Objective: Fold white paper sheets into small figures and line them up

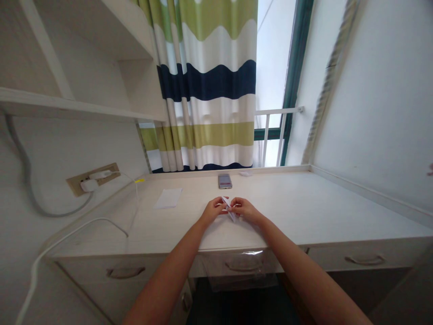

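Note:
Between my two hands is a small folded piece of white paper, tilted and held just above the desk near its front edge. My left hand grips it from the left side, fingers closed on its edge. From the right, my right hand pinches the same paper with thumb and fingertips. The details of the folds are too small to make out. Beyond my hands a grey phone-like rectangular object lies on the desk.
White sheets lie on the desk's left side. A small white paper piece sits by the back edge. White cables run from a wall socket at left. A shelf overhangs the left; a striped curtain hangs behind.

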Available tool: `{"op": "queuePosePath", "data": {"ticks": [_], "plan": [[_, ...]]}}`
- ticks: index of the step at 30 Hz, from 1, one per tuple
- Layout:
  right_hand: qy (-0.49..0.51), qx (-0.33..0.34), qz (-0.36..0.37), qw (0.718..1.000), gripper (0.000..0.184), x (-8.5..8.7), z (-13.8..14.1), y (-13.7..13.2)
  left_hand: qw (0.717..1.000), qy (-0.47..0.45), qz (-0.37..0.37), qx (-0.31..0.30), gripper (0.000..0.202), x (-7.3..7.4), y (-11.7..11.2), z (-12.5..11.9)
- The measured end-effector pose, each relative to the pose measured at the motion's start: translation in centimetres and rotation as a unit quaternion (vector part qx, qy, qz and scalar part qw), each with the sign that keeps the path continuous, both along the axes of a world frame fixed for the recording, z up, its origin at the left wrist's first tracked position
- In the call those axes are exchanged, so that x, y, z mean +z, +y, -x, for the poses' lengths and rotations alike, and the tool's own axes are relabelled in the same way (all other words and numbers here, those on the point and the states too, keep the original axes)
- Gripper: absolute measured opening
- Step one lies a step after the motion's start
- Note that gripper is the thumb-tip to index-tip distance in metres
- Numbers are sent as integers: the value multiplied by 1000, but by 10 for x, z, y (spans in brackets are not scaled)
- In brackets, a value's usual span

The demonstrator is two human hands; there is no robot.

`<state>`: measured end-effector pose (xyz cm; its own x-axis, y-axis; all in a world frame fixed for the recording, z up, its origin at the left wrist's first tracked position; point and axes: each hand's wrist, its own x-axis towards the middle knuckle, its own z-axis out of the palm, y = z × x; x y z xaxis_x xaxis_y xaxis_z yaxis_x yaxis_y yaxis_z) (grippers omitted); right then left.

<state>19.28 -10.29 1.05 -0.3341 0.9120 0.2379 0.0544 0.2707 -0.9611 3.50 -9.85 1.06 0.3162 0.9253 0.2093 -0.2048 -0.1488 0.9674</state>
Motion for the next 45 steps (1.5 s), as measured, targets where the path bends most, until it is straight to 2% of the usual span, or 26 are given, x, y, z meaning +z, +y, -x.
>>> {"op": "queuePosePath", "data": {"ticks": [13,24,37,45], "plan": [[91,61,50,993,27,6,0,-8,999,-18,17,-21,35,4,-1,4],[134,120,84,980,20,10,1,-13,996,-43,22,-79,37,2,-4,2],[138,113,116,977,17,14,1,-15,990,-40,33,-128,46,3,-7,1],[155,129,125,972,19,13,0,-15,994,-34,23,-98,43,1,-4,-1]]}}
